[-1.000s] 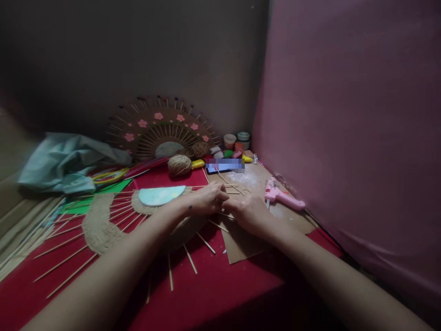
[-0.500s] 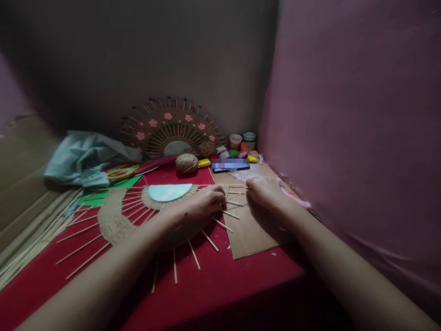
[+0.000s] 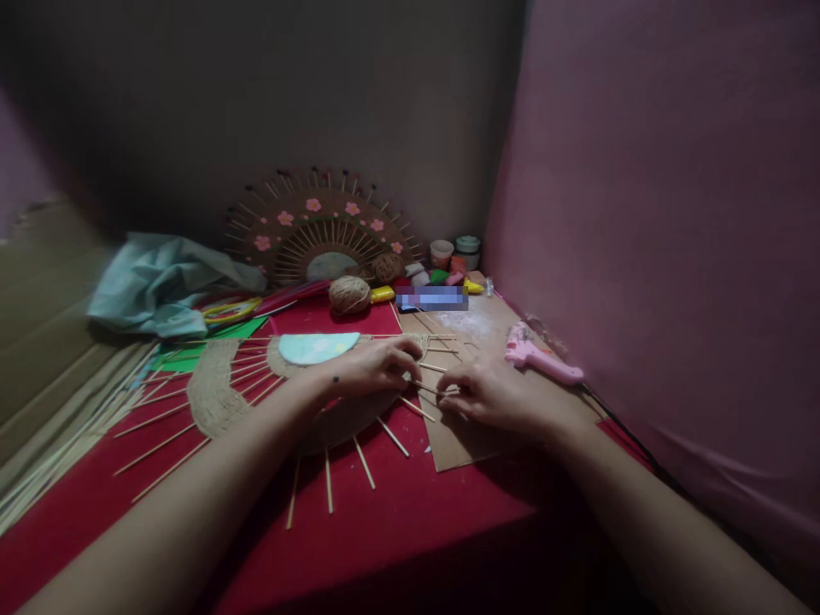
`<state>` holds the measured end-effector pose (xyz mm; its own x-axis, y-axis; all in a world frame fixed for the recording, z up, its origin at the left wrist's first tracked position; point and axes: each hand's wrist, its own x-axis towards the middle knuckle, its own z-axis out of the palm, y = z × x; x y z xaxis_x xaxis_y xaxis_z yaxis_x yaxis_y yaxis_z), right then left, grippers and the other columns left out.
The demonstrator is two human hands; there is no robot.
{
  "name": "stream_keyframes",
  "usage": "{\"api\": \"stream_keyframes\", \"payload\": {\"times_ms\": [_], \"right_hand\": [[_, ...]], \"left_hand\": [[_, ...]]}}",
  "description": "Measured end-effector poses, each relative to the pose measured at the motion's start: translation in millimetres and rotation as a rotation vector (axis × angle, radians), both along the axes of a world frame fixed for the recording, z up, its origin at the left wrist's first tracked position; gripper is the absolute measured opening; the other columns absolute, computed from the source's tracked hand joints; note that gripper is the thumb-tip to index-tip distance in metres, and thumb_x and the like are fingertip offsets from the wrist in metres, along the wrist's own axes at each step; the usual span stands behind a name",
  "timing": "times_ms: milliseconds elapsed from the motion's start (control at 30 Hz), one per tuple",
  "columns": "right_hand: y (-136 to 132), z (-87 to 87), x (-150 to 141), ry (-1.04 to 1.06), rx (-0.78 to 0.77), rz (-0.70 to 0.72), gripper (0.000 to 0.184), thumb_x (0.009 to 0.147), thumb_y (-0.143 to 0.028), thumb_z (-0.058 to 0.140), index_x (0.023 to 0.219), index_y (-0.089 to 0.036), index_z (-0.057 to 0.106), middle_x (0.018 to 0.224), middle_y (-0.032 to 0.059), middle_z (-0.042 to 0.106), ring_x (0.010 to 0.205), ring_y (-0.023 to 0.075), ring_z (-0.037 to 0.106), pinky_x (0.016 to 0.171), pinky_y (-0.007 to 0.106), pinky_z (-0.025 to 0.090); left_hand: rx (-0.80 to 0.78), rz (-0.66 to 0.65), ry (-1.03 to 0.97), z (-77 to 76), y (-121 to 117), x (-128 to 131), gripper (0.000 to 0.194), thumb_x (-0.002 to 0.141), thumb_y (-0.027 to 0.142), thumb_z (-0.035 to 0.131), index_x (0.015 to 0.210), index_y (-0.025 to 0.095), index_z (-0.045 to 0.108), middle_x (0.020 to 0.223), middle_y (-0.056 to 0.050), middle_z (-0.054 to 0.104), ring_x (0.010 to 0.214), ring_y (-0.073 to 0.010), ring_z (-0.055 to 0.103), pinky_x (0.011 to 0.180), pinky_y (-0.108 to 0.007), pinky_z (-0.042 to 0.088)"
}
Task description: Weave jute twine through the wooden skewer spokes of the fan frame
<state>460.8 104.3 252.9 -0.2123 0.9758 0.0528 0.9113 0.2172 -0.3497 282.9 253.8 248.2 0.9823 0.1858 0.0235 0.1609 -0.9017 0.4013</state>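
A half-round fan of wooden skewers (image 3: 269, 389) with woven twine bands and a pale blue half-disc (image 3: 319, 347) at its hub lies on the red tabletop (image 3: 410, 521). My left hand (image 3: 375, 366) rests on the fan's right side, fingers curled and pressed on the twine and sticks. My right hand (image 3: 490, 395) lies just to its right on a sheet of brown cardboard (image 3: 474, 329), its fingertips pinched on the end of a thin skewer (image 3: 436, 390) that sticks out of the fan.
A pink glue gun (image 3: 541, 357) lies on the cardboard near the pink wall. At the back stand a finished flowered fan (image 3: 320, 226), balls of twine (image 3: 349, 295), small pots (image 3: 454, 252) and a phone. Teal cloth (image 3: 166, 282) and loose sticks (image 3: 57, 444) lie left.
My right hand has come back from beside the glue gun toward the fan and now pinches a skewer end. The left hand has stayed on the fan. The view shifted slightly.
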Motion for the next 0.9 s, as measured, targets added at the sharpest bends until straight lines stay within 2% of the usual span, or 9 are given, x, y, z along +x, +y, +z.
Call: {"api": "stream_keyframes", "payload": {"times_ms": [167,333,467,567,667,800,900], "right_hand": [[-7,-12.3,-11,-0.176,0.147,0.117,0.025,0.089,-0.015,0.044,0.085,-0.019,0.068,0.079,0.0055,0.064,0.068,0.0129,0.052,0.063,0.025,0.034],[-14,-24.6,-12,-0.338,0.334,0.142,0.024,0.088,-0.015,0.048,0.106,-0.02,0.064,0.081,0.0061,0.059,0.071,0.0166,0.048,0.063,0.029,0.034],[-19,-28.4,-12,-0.399,0.41,0.215,0.025,0.088,-0.015,0.049,0.11,-0.013,0.06,0.087,0.0087,0.059,0.078,0.0189,0.048,0.072,0.032,0.038],[-21,-30.1,-13,-0.395,0.417,0.215,0.028,0.087,-0.014,0.051,0.114,-0.012,0.058,0.092,0.0094,0.059,0.083,0.0201,0.048,0.076,0.032,0.04],[-22,-31.6,-13,-0.382,0.423,0.202,0.029,0.086,-0.014,0.052,0.114,-0.012,0.057,0.091,0.0087,0.058,0.083,0.0198,0.048,0.075,0.032,0.04],[-20,-33.4,-12,-0.382,0.441,0.218,0.028,0.088,-0.017,0.051,0.115,-0.012,0.057,0.091,0.0088,0.059,0.082,0.02,0.048,0.077,0.034,0.041],[-19,-34.5,-11,-0.371,0.473,0.237,0.027,0.089,-0.016,0.05,0.114,-0.011,0.058,0.088,0.0081,0.06,0.082,0.0197,0.048,0.081,0.034,0.041]], "left_hand": [[-0.049,-0.001,0.035,5.1,0,-1,0.019,0.083,0.019,0.057,0.094,0.026,0.071,0.126,-0.003,0.051,0.11,-0.0164,0.052,0.096,-0.028,0.039],[-0.062,-0.006,0.019,3.1,0,-2,0.019,0.084,0.02,0.055,0.094,0.026,0.071,0.127,-0.003,0.053,0.111,-0.0161,0.052,0.097,-0.029,0.039],[-0.03,-0.023,0.009,7.5,-1,-4,0.021,0.085,0.018,0.052,0.097,0.024,0.069,0.124,-0.004,0.054,0.107,-0.0155,0.053,0.093,-0.028,0.041],[0.061,0.006,0.004,17.4,-10,-8,0.021,0.086,0.019,0.05,0.096,0.02,0.068,0.107,-0.006,0.059,0.094,-0.015,0.056,0.083,-0.026,0.043],[0.176,0.039,0.045,21.2,-26,-14,0.019,0.086,0.021,0.049,0.082,0.017,0.067,0.089,-0.005,0.059,0.078,-0.0138,0.054,0.072,-0.025,0.042],[0.408,0.006,0.032,5.3,-49,-17,0.019,0.087,0.018,0.046,0.076,0.015,0.062,0.086,-0.006,0.057,0.076,-0.0158,0.05,0.07,-0.028,0.041],[0.591,0.035,0.026,-9.6,-58,-13,0.02,0.089,0.013,0.039,0.087,0.012,0.06,0.094,-0.01,0.058,0.087,-0.0197,0.05,0.08,-0.033,0.042]]}}
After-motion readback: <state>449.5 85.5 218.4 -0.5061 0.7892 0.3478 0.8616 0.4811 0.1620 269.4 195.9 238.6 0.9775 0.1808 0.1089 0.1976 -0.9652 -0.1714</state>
